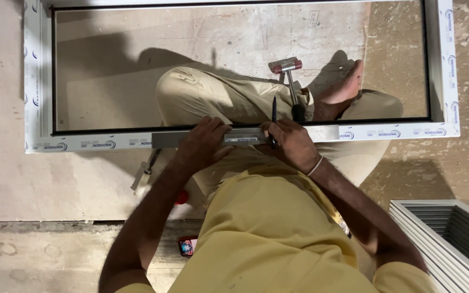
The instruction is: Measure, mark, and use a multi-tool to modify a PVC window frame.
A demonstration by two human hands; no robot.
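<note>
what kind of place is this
Probably a window-making workshop floor: a white glazed window frame lies flat on plywood sheeting, a rubber mallet rests on the glass, and stacked white frame profiles sit nearby.

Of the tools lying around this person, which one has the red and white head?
The mallet, seen through the glass beyond the hands. Its head has red and white ends on a metal shaft. The pencil in the right hand is thin and dark.

Pen point(273, 116) tip hidden behind right hand point(291, 142) (frame's top cropped).

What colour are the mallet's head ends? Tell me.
The mallet has reddish-pink head ends on a metal middle, with a black grip, seen in the head view.
</note>
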